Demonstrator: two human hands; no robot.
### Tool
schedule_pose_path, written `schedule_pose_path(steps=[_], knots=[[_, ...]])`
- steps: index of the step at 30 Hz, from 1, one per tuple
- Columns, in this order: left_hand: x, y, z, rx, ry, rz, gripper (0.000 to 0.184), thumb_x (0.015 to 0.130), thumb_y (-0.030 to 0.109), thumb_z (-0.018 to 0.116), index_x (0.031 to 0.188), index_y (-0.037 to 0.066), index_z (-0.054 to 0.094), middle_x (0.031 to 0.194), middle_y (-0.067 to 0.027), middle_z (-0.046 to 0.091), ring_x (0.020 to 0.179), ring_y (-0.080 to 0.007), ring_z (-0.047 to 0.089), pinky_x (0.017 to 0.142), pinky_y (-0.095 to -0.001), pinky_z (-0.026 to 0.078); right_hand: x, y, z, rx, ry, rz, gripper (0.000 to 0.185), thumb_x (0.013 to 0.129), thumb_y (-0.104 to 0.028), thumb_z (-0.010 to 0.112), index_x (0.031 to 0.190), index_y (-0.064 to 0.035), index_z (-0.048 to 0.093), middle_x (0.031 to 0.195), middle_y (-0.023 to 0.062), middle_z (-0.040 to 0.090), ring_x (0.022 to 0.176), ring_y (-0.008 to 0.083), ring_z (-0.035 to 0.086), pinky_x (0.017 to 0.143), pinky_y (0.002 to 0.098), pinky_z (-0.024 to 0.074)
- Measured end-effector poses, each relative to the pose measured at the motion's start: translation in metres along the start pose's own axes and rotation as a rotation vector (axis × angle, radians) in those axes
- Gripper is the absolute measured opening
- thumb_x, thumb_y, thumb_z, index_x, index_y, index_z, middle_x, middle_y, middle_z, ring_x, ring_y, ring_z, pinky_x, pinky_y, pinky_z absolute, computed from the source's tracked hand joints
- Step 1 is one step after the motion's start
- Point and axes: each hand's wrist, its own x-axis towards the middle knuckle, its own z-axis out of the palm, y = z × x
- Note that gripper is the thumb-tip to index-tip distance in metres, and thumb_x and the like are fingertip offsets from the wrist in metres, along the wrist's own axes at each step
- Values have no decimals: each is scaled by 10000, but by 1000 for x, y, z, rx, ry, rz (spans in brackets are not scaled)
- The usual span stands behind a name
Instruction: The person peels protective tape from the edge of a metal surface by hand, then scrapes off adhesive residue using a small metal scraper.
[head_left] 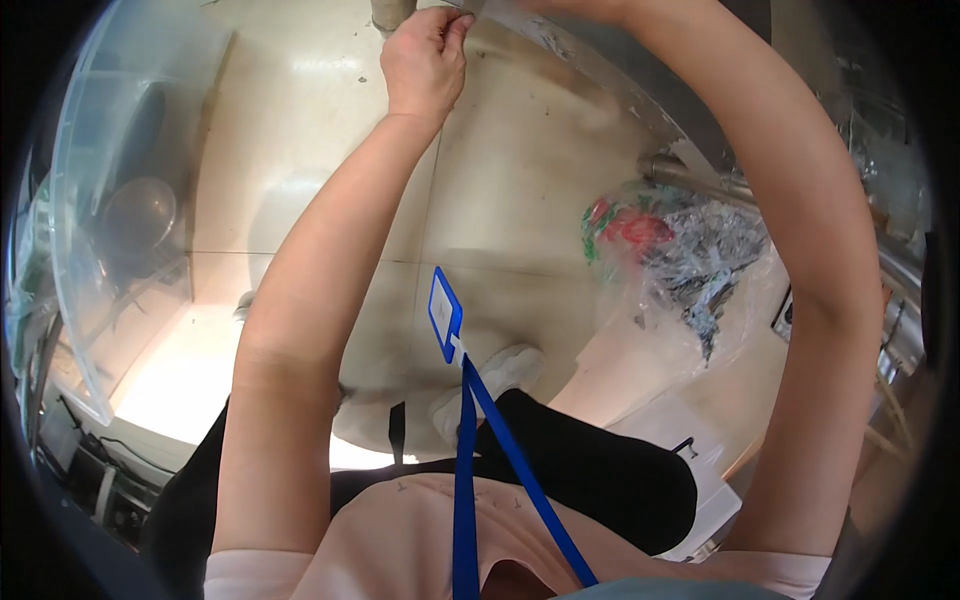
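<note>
At the top of the head view my left hand (pixel 425 62) is closed, its fingertips pinched together near the edge of a clear sheet or panel (pixel 530 30). What is between those fingers is too small to make out. A metal leg (pixel 392 14) stands just beside this hand. My right hand (pixel 585 8) shows only in part at the top edge, and its fingers are cut off by the frame. The right arm arches over the right side of the view.
Clear plastic bags with red, green and grey contents (pixel 640 230) lie at the right near a metal tube (pixel 690 175). A transparent bin (pixel 80 220) stands at the left. A blue badge (pixel 444 313) hangs from a lanyard over the tiled floor (pixel 320 225).
</note>
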Motion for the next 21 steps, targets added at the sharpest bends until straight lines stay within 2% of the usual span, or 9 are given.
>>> schedule_pose_path(steps=[3, 6, 9, 13, 16, 19, 21], knots=[[-1, -6, 6, 65, 55, 76, 141, 777, 165, 617, 809, 28, 616, 649, -116, 571, 534, -207, 520, 532, -287, 424, 2, 1, 1, 8, 13, -26, 74, 732, -109, 466, 734, -49, 510, 700, 97, 535, 689, 279, 561, 589, 373, 452], [-2, -4, 7, 41, 43, 69, 88, 762, 134, 593, 749, 47, 597, 682, -105, 580, 654, -289, 552, 581, -364, 431, 0, 3, 4, 65, 39, -42, 61, 721, -98, 480, 726, -47, 513, 692, 98, 535, 688, 281, 561, 596, 370, 450], [2, -7, 3, 21, 2, 141, 84, 760, 129, 593, 746, 47, 595, 689, -111, 579, 647, -293, 551, 581, -366, 431, 0, 5, 4, 110, 5, -39, 50, 702, -91, 497, 710, -45, 515, 693, 101, 535, 688, 286, 558, 602, 369, 448], [5, -11, 1, -37, -61, 136, 89, 762, 132, 585, 745, 45, 592, 706, -122, 579, 672, -304, 550, 593, -374, 432, 2, 3, -2, 152, -83, 15, 51, 677, -90, 516, 689, -40, 516, 697, 108, 540, 690, 289, 557, 605, 375, 445], [10, -14, -5, -45, -66, 232, 99, 776, 122, 597, 794, 24, 595, 665, -134, 567, 551, -270, 528, 523, -318, 424, 7, 2, -3, 87, -118, 26, 60, 671, -102, 525, 683, -50, 499, 686, 95, 521, 669, 274, 548, 594, 366, 442], [13, -15, -12, -31, 1, 78, 103, 786, 137, 591, 814, 38, 594, 680, -131, 579, 568, -272, 543, 536, -317, 431, 8, 2, -3, 101, 93, -14, 78, 671, -115, 534, 680, -61, 479, 672, 80, 492, 645, 256, 534, 583, 353, 442], [12, -13, -13, 5, 32, 67, 91, 794, 132, 583, 817, 44, 593, 663, -123, 583, 563, -261, 551, 529, -314, 432, 10, 2, 3, 80, 110, -2, 87, 671, -120, 537, 679, -68, 468, 669, 72, 476, 638, 248, 525, 579, 345, 441]])
